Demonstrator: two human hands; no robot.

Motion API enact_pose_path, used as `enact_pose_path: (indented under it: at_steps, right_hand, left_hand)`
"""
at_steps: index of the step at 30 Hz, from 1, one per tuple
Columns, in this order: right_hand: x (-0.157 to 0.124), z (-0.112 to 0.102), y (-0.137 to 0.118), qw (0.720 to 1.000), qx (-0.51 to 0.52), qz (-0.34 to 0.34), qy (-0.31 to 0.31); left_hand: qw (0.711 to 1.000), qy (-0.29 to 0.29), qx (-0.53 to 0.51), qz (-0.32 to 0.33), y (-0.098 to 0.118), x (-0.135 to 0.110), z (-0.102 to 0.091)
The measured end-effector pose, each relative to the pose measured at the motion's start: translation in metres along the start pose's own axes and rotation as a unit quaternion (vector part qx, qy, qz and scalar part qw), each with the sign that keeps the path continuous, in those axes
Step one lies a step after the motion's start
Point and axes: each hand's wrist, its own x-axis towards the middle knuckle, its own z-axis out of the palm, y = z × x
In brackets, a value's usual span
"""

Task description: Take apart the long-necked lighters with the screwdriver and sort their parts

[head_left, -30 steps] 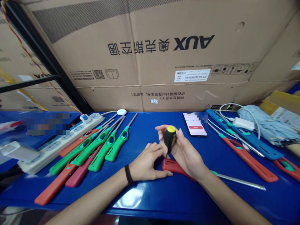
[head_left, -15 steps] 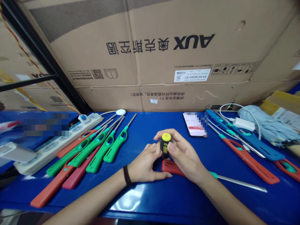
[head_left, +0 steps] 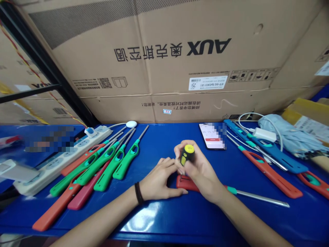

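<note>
My right hand (head_left: 204, 175) is closed around a short screwdriver (head_left: 189, 149) with a black and yellow handle, its yellow cap facing up. The screwdriver's tip is hidden by my fingers. Below it, a red long-nosed lighter (head_left: 187, 183) lies flat on the blue table (head_left: 164, 219), its metal tube pointing right. My left hand (head_left: 159, 180) holds the lighter's handle end, thumb on the near side and fingers curled on the far side. My right hand covers the middle of the lighter.
Several green and red lighters (head_left: 102, 169) lie at left beside a white power strip (head_left: 55, 163). A phone (head_left: 210, 137) rests behind my right hand. Blue lighters (head_left: 277, 152) and a red lighter (head_left: 272, 175) lie at right, near a white charger (head_left: 264, 134). A large cardboard box (head_left: 159, 75) stands behind.
The screwdriver has tilted and shifted slightly right, off its upright stance over the handle end of the red lighter. My left hand and the lighter stay nearly in place.
</note>
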Motion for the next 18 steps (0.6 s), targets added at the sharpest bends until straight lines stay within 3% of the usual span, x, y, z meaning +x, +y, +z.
enact_pose_path:
  at_steps: [18]
  right_hand:
    - [-0.0014, 0.0006, -0.0019, 1.000, -0.002, -0.018, -0.005]
  left_hand:
    - [1.000, 0.000, 0.003, -0.003, 0.0006, 0.0000, -0.0007]
